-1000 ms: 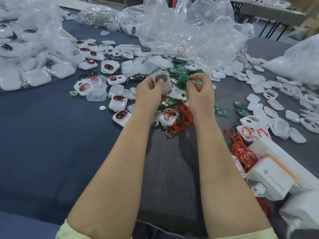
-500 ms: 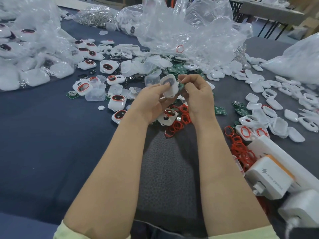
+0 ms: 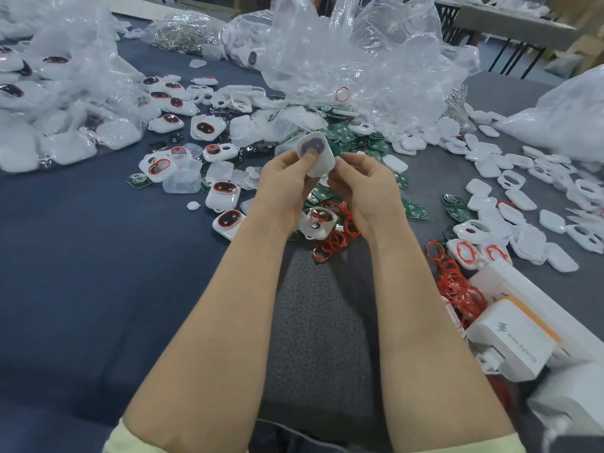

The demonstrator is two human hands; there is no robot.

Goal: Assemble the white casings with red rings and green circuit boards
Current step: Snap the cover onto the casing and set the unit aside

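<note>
A white casing (image 3: 316, 154) with a dark round patch showing through it is held upright between both hands above the table. My left hand (image 3: 283, 188) grips its left side, thumb pressed on the dark patch. My right hand (image 3: 365, 188) pinches its right lower edge. A green edge of a circuit board (image 3: 334, 146) peeks out behind the casing. Below the hands lie a casing with a board inside (image 3: 318, 220) and loose red rings (image 3: 338, 235). More green boards (image 3: 356, 137) are heaped behind.
Finished casings with red rings (image 3: 225, 191) lie left of the hands. Empty white shells (image 3: 523, 204) spread at right. Crumpled clear bags (image 3: 359, 57) fill the back. A pile of red rings (image 3: 457, 286) and a white box with an orange stripe (image 3: 519, 335) sit at right front.
The green board that my right hand held apart from the casing has gone behind or into the casing. Both hands have closed together on the casing, which now stands more upright.
</note>
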